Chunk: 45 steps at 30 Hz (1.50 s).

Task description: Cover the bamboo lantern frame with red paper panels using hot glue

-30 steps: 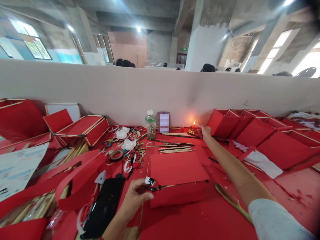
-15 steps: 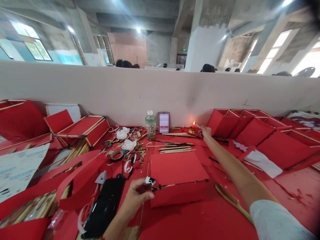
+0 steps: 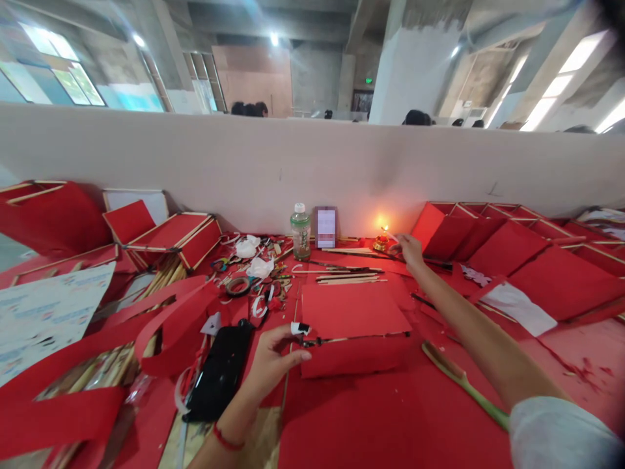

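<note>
My right hand (image 3: pixel 410 251) reaches far forward, its fingers closed on a thin pale stick (image 3: pixel 392 237). The tip of that stick is in the flame of a small candle (image 3: pixel 381 243) in a golden holder by the wall. In front of me lies a red paper-covered box (image 3: pixel 354 309) with a dark, stick-like edge along its front. My left hand (image 3: pixel 269 363) is at the box's left front corner, thumb and forefinger apart with a gap between them. White and black tape wraps the forefinger's tip. Its other fingers are partly hidden.
Thin wooden sticks (image 3: pixel 349 278), a bottle (image 3: pixel 300 233) and an upright phone (image 3: pixel 325 227) are behind the box. Scraps and a tape roll (image 3: pixel 237 286) lie left, near a black case (image 3: pixel 219 371). A long-handled brush (image 3: pixel 463 384) lies right. Red frames (image 3: pixel 510 254) line the wall.
The stick's tip has come into the candle flame, which glows larger. My left thumb and forefinger have spread apart at the box corner. The whole view has shifted slightly.
</note>
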Each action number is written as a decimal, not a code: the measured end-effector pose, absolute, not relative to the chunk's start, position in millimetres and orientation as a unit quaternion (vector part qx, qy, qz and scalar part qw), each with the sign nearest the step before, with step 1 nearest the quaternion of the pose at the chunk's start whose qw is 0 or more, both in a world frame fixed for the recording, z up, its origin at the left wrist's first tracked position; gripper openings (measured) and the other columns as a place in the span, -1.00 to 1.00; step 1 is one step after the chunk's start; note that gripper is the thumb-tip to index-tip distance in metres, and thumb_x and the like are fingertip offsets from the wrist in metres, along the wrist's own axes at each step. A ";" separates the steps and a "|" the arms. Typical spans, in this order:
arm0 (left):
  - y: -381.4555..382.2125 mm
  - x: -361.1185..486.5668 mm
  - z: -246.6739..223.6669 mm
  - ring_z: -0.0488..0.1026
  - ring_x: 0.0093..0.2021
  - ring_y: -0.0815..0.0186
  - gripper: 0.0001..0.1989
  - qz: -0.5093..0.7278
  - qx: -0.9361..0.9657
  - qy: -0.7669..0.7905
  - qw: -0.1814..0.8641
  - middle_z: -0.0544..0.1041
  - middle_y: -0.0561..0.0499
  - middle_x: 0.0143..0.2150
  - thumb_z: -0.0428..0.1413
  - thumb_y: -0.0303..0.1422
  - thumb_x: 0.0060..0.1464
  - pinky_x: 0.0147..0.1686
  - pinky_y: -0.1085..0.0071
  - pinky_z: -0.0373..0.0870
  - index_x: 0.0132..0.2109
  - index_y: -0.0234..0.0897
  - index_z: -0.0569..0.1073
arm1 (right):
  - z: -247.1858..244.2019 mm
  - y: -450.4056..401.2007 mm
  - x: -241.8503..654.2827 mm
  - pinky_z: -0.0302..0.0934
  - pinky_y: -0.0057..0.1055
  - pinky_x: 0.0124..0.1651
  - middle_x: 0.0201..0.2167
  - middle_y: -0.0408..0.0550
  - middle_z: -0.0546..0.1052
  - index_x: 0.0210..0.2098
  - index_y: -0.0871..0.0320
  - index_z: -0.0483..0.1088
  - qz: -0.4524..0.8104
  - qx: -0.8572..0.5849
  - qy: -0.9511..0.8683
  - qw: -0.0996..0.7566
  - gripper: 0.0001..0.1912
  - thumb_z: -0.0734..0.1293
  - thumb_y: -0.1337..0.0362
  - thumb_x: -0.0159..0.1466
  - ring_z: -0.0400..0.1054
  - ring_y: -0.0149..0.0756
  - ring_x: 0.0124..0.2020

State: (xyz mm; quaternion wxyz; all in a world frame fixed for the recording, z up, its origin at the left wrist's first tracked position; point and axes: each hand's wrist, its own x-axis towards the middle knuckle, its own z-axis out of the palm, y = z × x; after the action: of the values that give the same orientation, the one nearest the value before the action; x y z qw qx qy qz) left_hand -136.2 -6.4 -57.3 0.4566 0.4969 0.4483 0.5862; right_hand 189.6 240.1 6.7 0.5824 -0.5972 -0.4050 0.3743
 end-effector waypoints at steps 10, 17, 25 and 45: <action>-9.8 -133.7 -44.0 0.62 -0.31 0.20 -0.66 0.584 0.550 0.417 0.426 0.69 -0.12 -0.33 0.43 -0.15 -0.18 -0.21 0.35 0.57 -0.31 -0.30 0.67 | 63.8 91.4 183.0 0.41 -0.33 -0.35 -0.41 -0.16 0.59 -0.26 0.01 0.60 0.245 -0.423 -0.605 0.628 -0.79 0.55 0.28 0.08 0.50 -0.27 -0.40; -9.1 -134.9 -38.5 0.61 -0.35 0.27 -0.77 0.608 0.550 0.403 0.407 0.67 -0.07 -0.38 0.41 -0.21 -0.11 -0.27 0.42 0.54 -0.37 -0.28 0.66 | 59.5 -14.5 130.1 0.38 -0.37 -0.43 -0.44 -0.17 0.58 -0.10 0.03 0.52 0.044 -0.285 -0.774 0.563 -0.72 0.36 0.45 0.25 0.48 -0.30 -0.47; -10.0 -135.0 -38.3 0.56 -0.38 0.31 -0.73 0.593 0.560 0.388 0.430 0.65 -0.07 -0.39 0.37 -0.17 -0.03 -0.30 0.43 0.50 -0.35 -0.32 0.64 | 26.6 -39.4 83.8 0.37 -0.43 -0.28 -0.42 -0.03 0.58 -0.11 0.25 0.41 -0.064 -0.200 -0.880 0.426 -0.81 0.31 0.52 0.30 0.47 -0.37 -0.40; -11.5 -134.6 -38.1 0.54 -0.41 0.35 -0.79 0.583 0.587 0.363 0.428 0.61 -0.03 -0.42 0.41 -0.33 -0.09 -0.33 0.46 0.51 -0.34 -0.35 0.60 | 6.7 -39.0 73.5 0.35 -0.38 -0.30 -0.42 0.01 0.56 -0.12 0.31 0.42 -0.055 -0.207 -0.877 0.430 -0.86 0.29 0.49 0.33 0.43 -0.31 -0.38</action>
State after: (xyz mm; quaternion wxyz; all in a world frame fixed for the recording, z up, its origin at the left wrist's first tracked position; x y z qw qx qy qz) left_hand -134.6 -11.5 -38.1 0.4282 0.5869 0.3631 0.5834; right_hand 73.5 -39.0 6.7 0.4299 -0.2071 -0.8771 -0.0550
